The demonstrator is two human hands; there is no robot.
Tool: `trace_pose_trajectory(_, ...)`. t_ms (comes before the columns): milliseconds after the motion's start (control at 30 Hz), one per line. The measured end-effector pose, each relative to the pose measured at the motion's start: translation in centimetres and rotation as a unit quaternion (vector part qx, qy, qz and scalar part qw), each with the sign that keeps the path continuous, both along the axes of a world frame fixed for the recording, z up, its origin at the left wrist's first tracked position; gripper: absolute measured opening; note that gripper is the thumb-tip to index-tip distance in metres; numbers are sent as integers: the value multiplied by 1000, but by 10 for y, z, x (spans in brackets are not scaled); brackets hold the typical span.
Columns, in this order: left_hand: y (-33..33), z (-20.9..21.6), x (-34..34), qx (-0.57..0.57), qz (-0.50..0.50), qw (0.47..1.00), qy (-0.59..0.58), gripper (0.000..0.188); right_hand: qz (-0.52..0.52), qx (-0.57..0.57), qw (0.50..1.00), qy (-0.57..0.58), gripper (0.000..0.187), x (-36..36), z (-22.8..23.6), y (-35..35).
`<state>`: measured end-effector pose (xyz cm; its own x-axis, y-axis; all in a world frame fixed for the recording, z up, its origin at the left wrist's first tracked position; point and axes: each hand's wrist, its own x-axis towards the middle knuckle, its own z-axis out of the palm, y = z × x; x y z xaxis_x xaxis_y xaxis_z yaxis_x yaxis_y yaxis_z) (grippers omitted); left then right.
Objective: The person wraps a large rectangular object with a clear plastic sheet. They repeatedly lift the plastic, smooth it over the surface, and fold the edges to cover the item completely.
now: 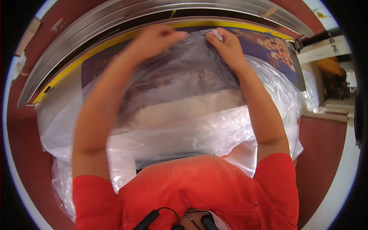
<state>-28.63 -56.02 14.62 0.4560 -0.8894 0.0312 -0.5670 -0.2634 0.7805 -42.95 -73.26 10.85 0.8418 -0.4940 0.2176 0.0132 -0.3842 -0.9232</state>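
A large sheet of clear plastic film (180,126) is spread in wrinkles over the work surface and drapes down toward my body. My right hand (227,45) pinches a gathered bit of its far edge between thumb and fingers. To the left, at about the same distance, my left hand (159,40) is smeared by motion, its fingers pointing toward the film's raised edge; whether it grips the film cannot be made out. Under the film lies a dark blue panel (251,38) with a gold and orange floral pattern, showing uncovered at the far right.
A yellow strip (73,73) runs along the far edge of the surface, with a long ribbed metal beam (111,19) beyond it. On the right stands a pale frame (324,50) with shelving behind. Reddish floor (320,153) shows at both sides.
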Motion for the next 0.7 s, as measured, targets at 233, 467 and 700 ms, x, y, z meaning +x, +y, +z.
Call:
trace_pose_trajectory(233, 38, -17, -31, -81, -37, 987, 130, 16, 171, -90, 970, 150, 15, -31, 29, 8)
trace_pose_trajectory(467, 435, -1, 95, 187, 253, 948, -37, 17, 399, -183, 875, 204, 17, -112, 61, 130)
trace_pose_trajectory(700, 533, 50, 37, 501, 676, 457, -290, 25, 229, -193, 898, 323, 21, -243, 33, 28)
